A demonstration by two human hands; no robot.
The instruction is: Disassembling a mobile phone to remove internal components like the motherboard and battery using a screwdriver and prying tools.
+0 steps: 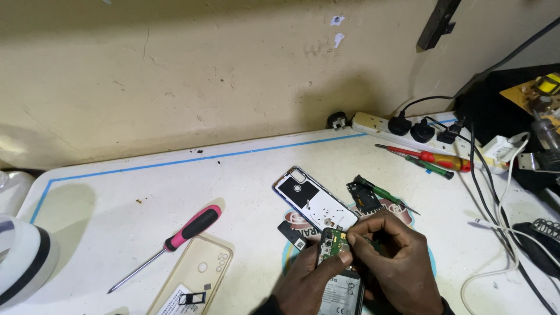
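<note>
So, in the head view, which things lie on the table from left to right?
White roll → pink-handled screwdriver → clear phone case → phone back cover → green screwdriver → red-handled screwdriver → white cable.

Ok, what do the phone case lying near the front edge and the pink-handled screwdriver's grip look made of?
The phone case looks like soft clear plastic, perhaps silicone, yellowed: the table shows through it. The screwdriver has a glossy pink grip with black sections, probably moulded plastic or rubber, and a bare shiny metal shaft.
</note>
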